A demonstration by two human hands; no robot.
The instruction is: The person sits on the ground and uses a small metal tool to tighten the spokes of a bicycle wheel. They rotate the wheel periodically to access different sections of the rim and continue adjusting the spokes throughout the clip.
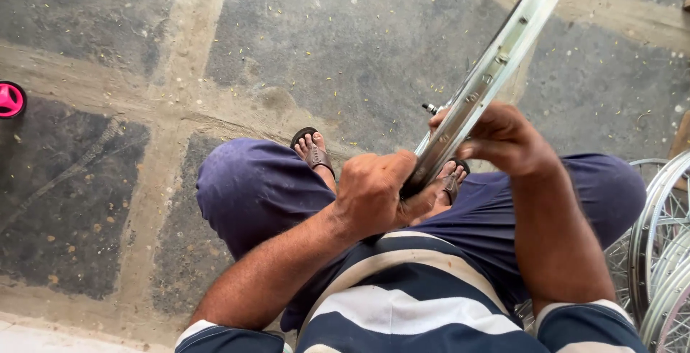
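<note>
A silver bicycle wheel rim [503, 51] stands on edge between my knees and runs up to the top right. My left hand [374, 191] is closed around its near end, close to my lap. My right hand [503, 137] grips the rim a little higher, fingers wrapped over its side. A small metal axle end [429, 108] pokes out to the left of my right hand. Spokes are mostly hidden behind the rim and my hands.
I sit with blue trousers [251, 188] and sandalled feet [314, 153] on a stone slab floor [108, 180]. Several more spoked silver wheels [658, 252] are stacked at the right. A pink round object [10, 100] lies at the left edge.
</note>
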